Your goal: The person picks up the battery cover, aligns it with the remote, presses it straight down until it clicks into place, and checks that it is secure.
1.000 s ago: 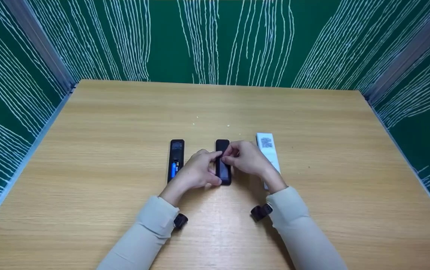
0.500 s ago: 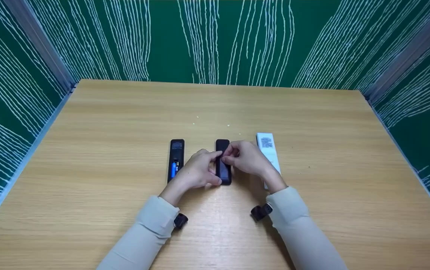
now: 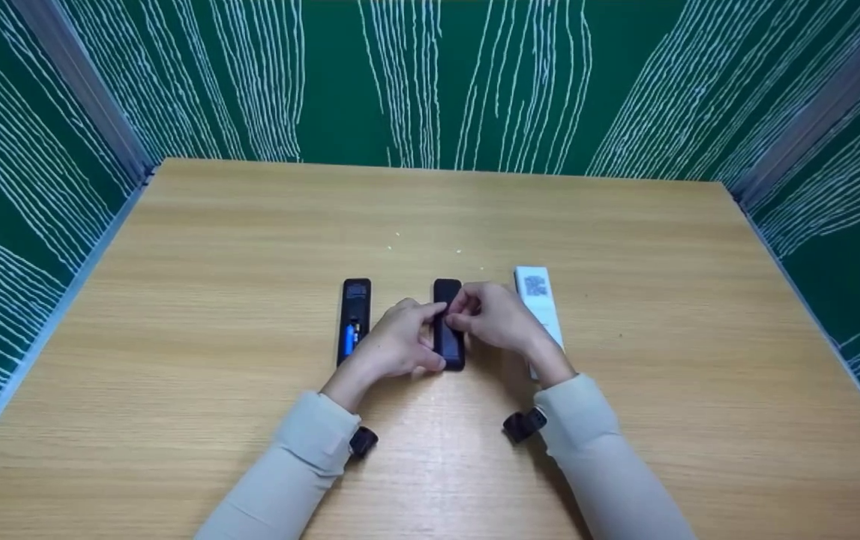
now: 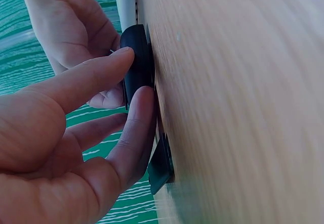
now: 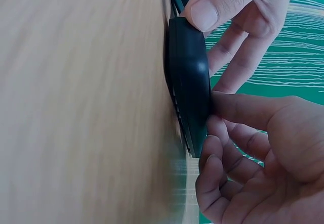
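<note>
Black remote [image 3: 450,348], nearby label [image 3: 536,286], probably QR

Middle remote [image 3: 450,346]: black plastic by look, smooth, satin, soft highlight on its curve. Open-backed remote [image 3: 357,298], left of middle remote: dark plastic, mostly matt; its battery [image 3: 349,340] has a smooth blue casing. White oblong [image 3: 540,309], right of middle remote: smooth; card or plastic, cannot tell. Tabletop [image 3: 430,472] beneath middle remote: wood-grained, smooth, low sheen. Sleeves [image 3: 272,476], nearer the wearer than middle remote: matt cloth.

Pale wood-grained table [image 3: 175,300], green walls [image 3: 340,75] streaked in wavering white, grey corner posts [image 3: 83,82]
</note>
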`<state>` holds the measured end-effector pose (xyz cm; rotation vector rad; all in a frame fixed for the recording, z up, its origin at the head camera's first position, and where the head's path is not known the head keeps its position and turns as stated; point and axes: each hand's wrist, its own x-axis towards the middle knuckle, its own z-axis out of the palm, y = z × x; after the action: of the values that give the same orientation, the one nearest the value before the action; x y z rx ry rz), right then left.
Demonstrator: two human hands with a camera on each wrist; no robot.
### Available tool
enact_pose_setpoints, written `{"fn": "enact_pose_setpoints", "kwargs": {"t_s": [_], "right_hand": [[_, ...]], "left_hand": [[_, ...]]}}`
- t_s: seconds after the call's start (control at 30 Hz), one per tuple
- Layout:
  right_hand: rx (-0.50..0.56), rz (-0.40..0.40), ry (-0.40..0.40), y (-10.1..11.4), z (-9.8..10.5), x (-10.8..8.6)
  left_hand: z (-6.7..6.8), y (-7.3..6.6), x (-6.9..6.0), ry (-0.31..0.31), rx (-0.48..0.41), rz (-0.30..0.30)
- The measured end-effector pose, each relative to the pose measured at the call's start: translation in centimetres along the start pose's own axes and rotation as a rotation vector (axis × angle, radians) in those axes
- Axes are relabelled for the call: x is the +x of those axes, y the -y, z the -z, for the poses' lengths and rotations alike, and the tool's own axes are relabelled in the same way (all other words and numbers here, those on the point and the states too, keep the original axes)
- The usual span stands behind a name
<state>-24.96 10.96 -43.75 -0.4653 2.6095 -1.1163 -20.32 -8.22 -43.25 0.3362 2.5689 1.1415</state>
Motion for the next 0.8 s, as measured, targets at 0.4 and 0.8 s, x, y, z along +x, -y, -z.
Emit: {"fn": "enact_pose_setpoints", "kwargs": {"t_s": [0.4, 0.8], "right_hand": [[-0.032, 0.034, -0.007, -0.15, -0.05, 0.07], [-0.043, -0.010, 0.065, -0.29, 0.62, 0.41]], "left_hand": [[0.14, -0.05, -0.08, -0.012, 0.018, -0.017], [0.07, 0.01, 0.05, -0.003, 0.011, -0.003]]}}
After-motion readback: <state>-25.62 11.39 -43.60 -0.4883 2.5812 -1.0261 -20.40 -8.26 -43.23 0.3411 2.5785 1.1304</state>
